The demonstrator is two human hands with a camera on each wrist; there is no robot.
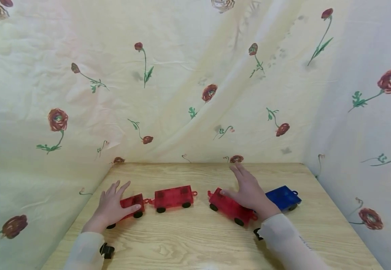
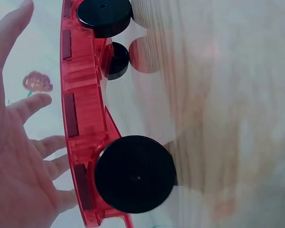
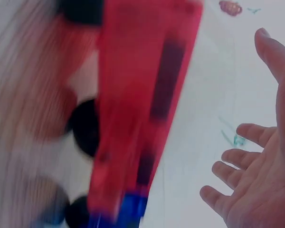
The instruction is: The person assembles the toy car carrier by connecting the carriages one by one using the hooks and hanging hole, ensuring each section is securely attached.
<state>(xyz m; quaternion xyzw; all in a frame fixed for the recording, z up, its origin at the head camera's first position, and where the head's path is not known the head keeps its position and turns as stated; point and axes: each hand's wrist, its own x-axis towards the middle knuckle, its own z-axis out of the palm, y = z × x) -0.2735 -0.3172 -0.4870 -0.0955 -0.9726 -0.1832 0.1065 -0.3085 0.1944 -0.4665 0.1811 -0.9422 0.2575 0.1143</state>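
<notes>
My left hand (image 1: 107,208) is spread over a red toy train car (image 1: 135,201) at the left, overlapping part of it. In the left wrist view its fingers stand straight beside the translucent car body (image 2: 83,71) with round black wheels (image 2: 135,174). A second red car (image 1: 172,197) stands just right of it, their couplings meeting end to end. My right hand (image 1: 249,191) reaches over a third red car (image 1: 229,206), which sits at an angle. The right wrist view shows that hand (image 3: 256,185) with loose fingers, apart from the blurred red car. Neither hand grips anything.
A blue train car (image 1: 284,197) stands behind the right forearm. Black wrist gear (image 1: 107,250) shows below the left wrist. The wooden table (image 1: 182,240) ends at a flowered cloth (image 1: 175,105) hanging at the back and both sides.
</notes>
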